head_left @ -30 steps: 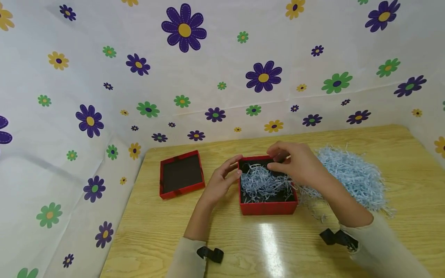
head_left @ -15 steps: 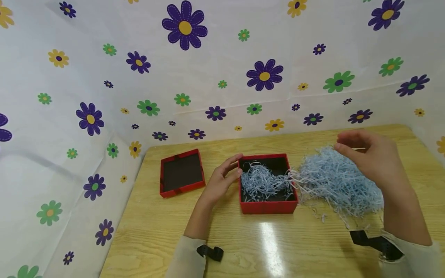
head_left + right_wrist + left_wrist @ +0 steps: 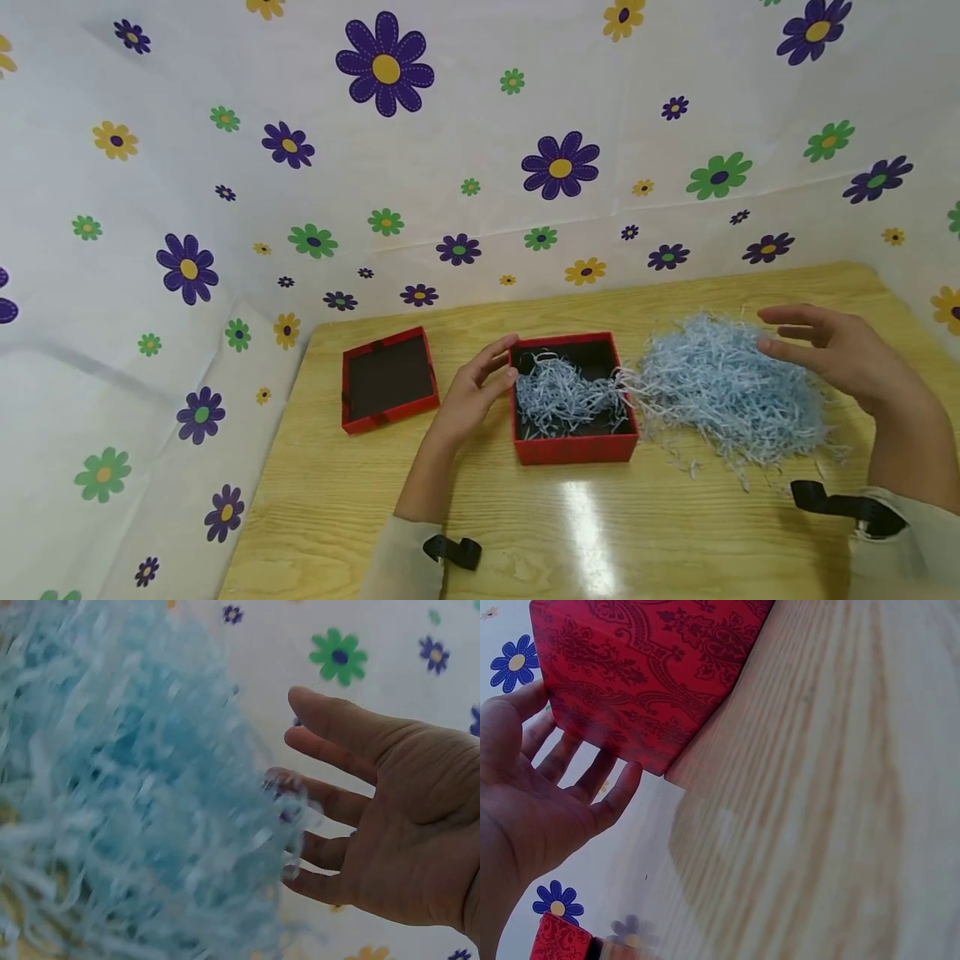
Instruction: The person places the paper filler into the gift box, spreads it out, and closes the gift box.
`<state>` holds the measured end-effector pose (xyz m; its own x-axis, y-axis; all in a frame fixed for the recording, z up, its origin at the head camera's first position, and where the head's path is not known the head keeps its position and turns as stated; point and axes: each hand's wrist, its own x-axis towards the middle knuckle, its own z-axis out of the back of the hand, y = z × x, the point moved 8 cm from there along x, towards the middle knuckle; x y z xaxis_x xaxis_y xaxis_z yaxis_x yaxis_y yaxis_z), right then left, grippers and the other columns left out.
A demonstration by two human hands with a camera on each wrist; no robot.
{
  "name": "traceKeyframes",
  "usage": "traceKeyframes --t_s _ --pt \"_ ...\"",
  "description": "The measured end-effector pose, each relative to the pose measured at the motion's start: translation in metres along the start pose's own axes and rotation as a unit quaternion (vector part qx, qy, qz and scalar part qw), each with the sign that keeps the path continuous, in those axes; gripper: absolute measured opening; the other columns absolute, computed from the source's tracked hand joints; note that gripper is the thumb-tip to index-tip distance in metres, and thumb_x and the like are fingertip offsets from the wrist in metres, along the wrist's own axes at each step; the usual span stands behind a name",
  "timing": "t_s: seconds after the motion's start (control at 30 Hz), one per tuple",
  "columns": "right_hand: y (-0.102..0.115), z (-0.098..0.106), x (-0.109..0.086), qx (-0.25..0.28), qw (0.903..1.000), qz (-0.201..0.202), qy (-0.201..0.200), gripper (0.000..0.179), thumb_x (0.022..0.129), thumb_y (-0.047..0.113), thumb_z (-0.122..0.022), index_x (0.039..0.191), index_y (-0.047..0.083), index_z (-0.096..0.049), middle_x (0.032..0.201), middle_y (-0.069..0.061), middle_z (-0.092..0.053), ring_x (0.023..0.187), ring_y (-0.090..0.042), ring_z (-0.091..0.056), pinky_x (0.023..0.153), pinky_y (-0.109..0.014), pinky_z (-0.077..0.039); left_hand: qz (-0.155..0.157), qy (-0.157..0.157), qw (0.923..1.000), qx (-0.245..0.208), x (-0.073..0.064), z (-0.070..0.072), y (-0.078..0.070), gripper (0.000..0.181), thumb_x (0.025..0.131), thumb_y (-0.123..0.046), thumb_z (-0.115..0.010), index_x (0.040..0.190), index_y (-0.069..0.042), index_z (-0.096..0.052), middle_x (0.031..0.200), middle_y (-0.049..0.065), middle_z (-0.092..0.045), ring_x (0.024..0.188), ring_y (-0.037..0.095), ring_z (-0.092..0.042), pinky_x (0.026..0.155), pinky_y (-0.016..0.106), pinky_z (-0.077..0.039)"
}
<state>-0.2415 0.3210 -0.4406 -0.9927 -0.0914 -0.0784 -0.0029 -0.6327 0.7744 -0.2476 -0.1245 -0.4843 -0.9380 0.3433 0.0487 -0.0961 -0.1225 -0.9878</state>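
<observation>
Red box on the desk has its lid at nine o'clock, then the left hand, relaxed, touching the box's side; blue shredded paper lies inside, a heap at three o'clock, and the right hand, loose and unladen, at the heap's two o'clock.

A flower-printed white sheet hangs behind a wooden table.

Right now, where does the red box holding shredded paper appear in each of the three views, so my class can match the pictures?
Head: the red box sits right of centre, below the middle.
Left wrist: its patterned outer wall shows at upper left.
Right wrist: not in it.
Shared landmark: the flowered backdrop, in all three.
</observation>
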Motion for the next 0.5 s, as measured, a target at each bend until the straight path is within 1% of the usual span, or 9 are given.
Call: traceKeyframes --t_s 0.07,0.13,0.2,0.27,0.33,0.4,0.43,0.5 --pt "-0.013 -0.006 0.003 0.024 0.9994 -0.004 0.023 0.064 0.107 0.033 -0.065 0.153 -0.005 -0.043 0.163 -0.037 -0.027 0.141 -0.068 -0.027 0.099 -0.085 -0.034 -0.001 0.001 1.0 -0.001 0.0 0.0 0.0 0.052 0.108 -0.024 -0.063 0.159 -0.021 -0.05 0.162 -0.008 -0.047 0.15 0.029 -0.044 0.113 0.047 -0.05" --pt "-0.022 -0.011 0.005 0.029 0.9989 -0.011 0.034 0.066 0.107 0.033 -0.066 0.154 -0.005 -0.041 0.164 -0.038 -0.024 0.142 -0.069 -0.025 0.1 -0.085 -0.033 -0.002 0.002 1.0 -0.004 0.001 0.0 -0.002 0.052 0.108 -0.024 -0.063 0.159 -0.02 -0.05 0.163 -0.007 -0.046 0.15 0.03 -0.043 0.112 0.047 -0.051" --pt "-0.027 -0.014 0.007 0.021 0.9989 -0.012 0.04 0.066 0.107 0.033 -0.066 0.154 -0.006 -0.042 0.163 -0.039 -0.025 0.142 -0.068 -0.026 0.101 -0.084 -0.033 -0.005 0.002 1.0 -0.008 0.001 0.0 -0.003 0.053 0.108 -0.023 -0.063 0.159 -0.019 -0.05 0.163 -0.006 -0.046 0.15 0.031 -0.043 0.111 0.047 -0.051" --pt "-0.03 -0.016 0.009 0.002 0.9992 -0.009 0.039 0.063 0.108 0.032 -0.065 0.153 -0.006 -0.044 0.16 -0.04 -0.03 0.139 -0.067 -0.03 0.101 -0.082 -0.036 -0.007 0.002 0.9999 -0.01 0.002 0.0 -0.003 0.053 0.108 -0.023 -0.063 0.159 -0.019 -0.05 0.163 -0.006 -0.046 0.15 0.03 -0.043 0.111 0.046 -0.052" --pt "-0.031 -0.015 0.009 -0.025 0.9993 -0.008 0.025 0.056 0.108 0.03 -0.063 0.149 -0.007 -0.049 0.153 -0.041 -0.038 0.133 -0.065 -0.037 0.098 -0.079 -0.04 -0.006 0.001 0.9999 -0.009 0.002 0.0 -0.003 0.053 0.108 -0.023 -0.063 0.159 -0.018 -0.049 0.162 -0.007 -0.047 0.149 0.029 -0.044 0.11 0.045 -0.052" --pt "-0.033 -0.011 0.008 -0.052 0.9986 -0.013 -0.001 0.048 0.109 0.028 -0.062 0.141 -0.007 -0.056 0.144 -0.042 -0.046 0.126 -0.063 -0.045 0.092 -0.074 -0.045 -0.004 0.0 1.0 -0.009 0.002 0.0 -0.001 0.053 0.108 -0.023 -0.063 0.16 -0.018 -0.049 0.162 -0.007 -0.047 0.15 0.029 -0.044 0.11 0.045 -0.052" --pt "-0.033 -0.008 0.008 -0.062 0.9978 -0.018 -0.015 0.045 0.109 0.028 -0.061 0.138 -0.006 -0.058 0.14 -0.042 -0.049 0.122 -0.061 -0.048 0.088 -0.071 -0.049 -0.003 0.0 1.0 -0.009 0.002 0.0 0.0 0.053 0.108 -0.023 -0.063 0.16 -0.018 -0.049 0.162 -0.006 -0.047 0.15 0.029 -0.044 0.11 0.045 -0.052" --pt "-0.033 -0.002 0.005 -0.077 0.9956 -0.03 -0.045 0.04 0.109 0.028 -0.06 0.133 -0.005 -0.061 0.132 -0.039 -0.054 0.113 -0.057 -0.053 0.078 -0.058 -0.053 -0.001 -0.001 1.0 -0.009 0.002 -0.001 0.001 0.053 0.108 -0.023 -0.062 0.16 -0.018 -0.049 0.163 -0.006 -0.047 0.15 0.03 -0.044 0.111 0.045 -0.052"
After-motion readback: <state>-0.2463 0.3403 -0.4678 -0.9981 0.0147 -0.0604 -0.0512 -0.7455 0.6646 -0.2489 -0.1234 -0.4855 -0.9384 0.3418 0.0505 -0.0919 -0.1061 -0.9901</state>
